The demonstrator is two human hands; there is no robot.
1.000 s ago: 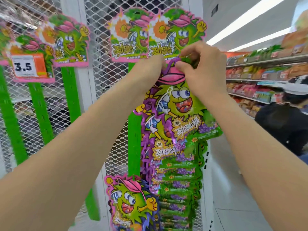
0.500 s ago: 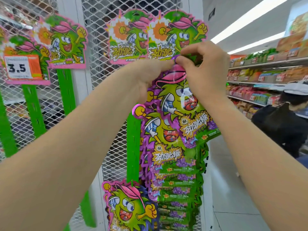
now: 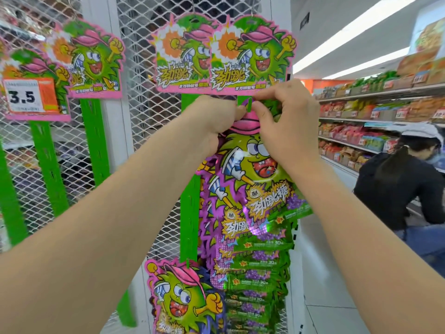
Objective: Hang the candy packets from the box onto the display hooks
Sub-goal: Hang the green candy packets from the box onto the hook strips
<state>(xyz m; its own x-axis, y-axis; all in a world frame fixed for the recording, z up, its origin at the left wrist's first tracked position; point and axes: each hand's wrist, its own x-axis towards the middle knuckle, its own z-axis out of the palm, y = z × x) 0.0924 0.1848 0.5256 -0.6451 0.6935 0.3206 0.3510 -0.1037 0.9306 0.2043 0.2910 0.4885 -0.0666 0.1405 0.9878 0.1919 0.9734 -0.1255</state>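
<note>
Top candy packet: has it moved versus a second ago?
Yes. The top candy packet has dropped slightly: its pink cap sits further below the bottom edge of the header card than before. The left hand and right hand pinch its top.

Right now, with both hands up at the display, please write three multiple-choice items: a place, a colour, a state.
1. The price tag reading 3.5 is: A) at the far left; B) on the floor; C) on the right-side shelves.
2. The hanging strip is: A) red; B) green; C) blue.
3. The top candy packet is: A) in a box; B) held one-handed; C) pinched by the left hand and the right hand.
Key: 1 A, it hangs at the view's left edge; 2 B, its bare part is green; 3 C, both hands' fingers meet at its top.
</note>
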